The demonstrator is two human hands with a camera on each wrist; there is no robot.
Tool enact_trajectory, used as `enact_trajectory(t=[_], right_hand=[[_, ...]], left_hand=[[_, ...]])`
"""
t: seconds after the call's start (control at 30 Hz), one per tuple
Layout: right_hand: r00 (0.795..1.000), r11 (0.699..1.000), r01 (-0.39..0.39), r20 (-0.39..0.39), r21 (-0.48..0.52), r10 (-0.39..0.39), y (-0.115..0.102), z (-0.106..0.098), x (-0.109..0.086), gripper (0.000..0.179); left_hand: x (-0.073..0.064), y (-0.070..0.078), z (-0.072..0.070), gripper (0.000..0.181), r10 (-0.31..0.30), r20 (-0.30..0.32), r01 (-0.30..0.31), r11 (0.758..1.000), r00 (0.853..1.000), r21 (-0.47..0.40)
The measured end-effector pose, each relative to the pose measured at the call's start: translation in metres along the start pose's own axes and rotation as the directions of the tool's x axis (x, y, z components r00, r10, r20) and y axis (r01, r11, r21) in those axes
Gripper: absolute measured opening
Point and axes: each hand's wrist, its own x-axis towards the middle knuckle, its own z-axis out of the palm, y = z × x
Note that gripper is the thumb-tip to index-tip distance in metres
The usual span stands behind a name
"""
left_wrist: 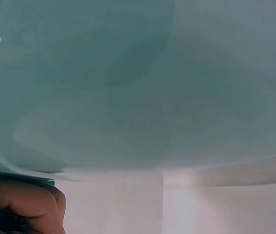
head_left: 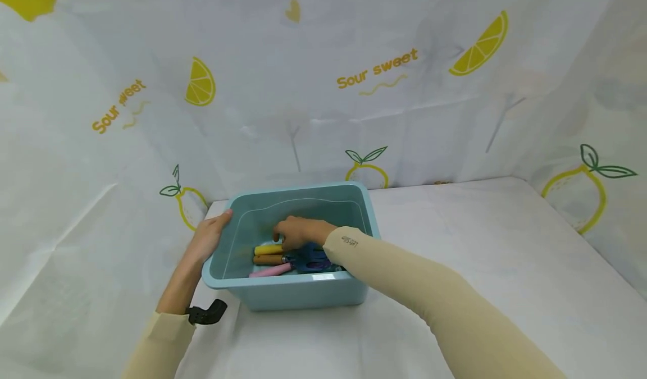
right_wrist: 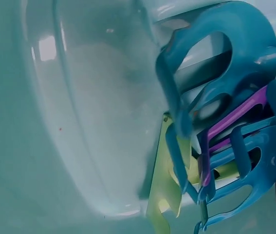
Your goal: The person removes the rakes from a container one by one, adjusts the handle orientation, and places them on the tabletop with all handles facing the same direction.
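A light blue plastic bin [head_left: 298, 296] stands on the white-covered surface. My left hand [head_left: 208, 237] grips its left rim, thumb over the edge; in the left wrist view a bent finger [left_wrist: 33, 202] shows beneath the rim. Reaching into the bin, my right hand [head_left: 299, 232] has its fingers bent downward beside a yellow handle [head_left: 268, 250]. I cannot tell whether they hold it. Below that lie a brown handle [head_left: 268, 260] and a pink handle [head_left: 270, 270]. Blue pronged garden-tool heads [right_wrist: 245, 29] crowd together, with a purple strip [right_wrist: 237, 113] and a yellow-green flat piece [right_wrist: 164, 175] among them.
White cloth [head_left: 455, 244] covers the surface around the bin. Behind it hangs a lemon-printed sheet [head_left: 283, 98], close to the bin's back rim. A black strap device [head_left: 207, 313] sits on the left wrist.
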Motion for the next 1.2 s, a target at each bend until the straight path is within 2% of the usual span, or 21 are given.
enact_trajectory(t=[0.23, 0.5, 0.7, 1.0, 1.2], right_hand=[[1.0, 1.0, 0.012, 0.027, 0.005, -0.012, 0.0, 0.003, 0.001, 0.037], [1.0, 0.993, 0.01, 0.028, -0.118, -0.006, -0.002, 0.009, -0.001, 0.039], [0.999, 0.988, 0.038, 0.027, -0.15, -0.034, -0.003, 0.01, -0.001, 0.04], [0.998, 0.976, 0.065, 0.032, -0.206, -0.06, -0.005, 0.008, -0.001, 0.045], [0.997, 0.976, 0.078, 0.017, -0.203, -0.076, -0.007, 0.006, -0.001, 0.051]], left_hand=[[0.002, -0.002, -0.002, 0.069, -0.019, 0.015, 0.02, 1.0, 1.0, -0.008], [0.005, -0.006, -0.001, 0.07, -0.035, 0.005, 0.035, 0.999, 0.999, -0.034], [0.003, -0.004, -0.001, 0.069, -0.012, -0.008, 0.011, 1.0, 1.0, -0.019], [-0.002, 0.003, -0.002, 0.064, -0.007, 0.011, 0.007, 1.0, 1.0, -0.025], [0.0, -0.003, -0.001, 0.07, 0.003, -0.003, -0.003, 1.0, 1.0, -0.026]])
